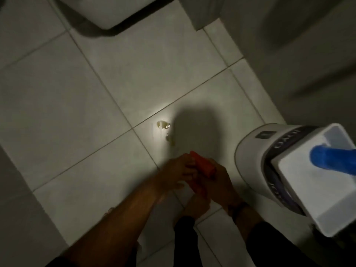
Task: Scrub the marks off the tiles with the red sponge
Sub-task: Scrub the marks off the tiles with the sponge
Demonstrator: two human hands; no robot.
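Note:
The red sponge [202,165] is held above the white floor tiles [77,105], gripped between both hands in the lower middle of the head view. My left hand [177,170] closes on its left side and my right hand [221,182] wraps its right end. Just beyond the hands, yellowish marks [165,130] sit on a tile near a grout crossing, lit by a bright spot. Part of the sponge is hidden by my fingers.
A white bucket with a wringer tray and a blue mop handle [300,166] stands right of my hands. A white toilet base [107,14] is at the top, a wall or fixture [289,45] at the upper right. My bare foot [196,207] rests below the hands.

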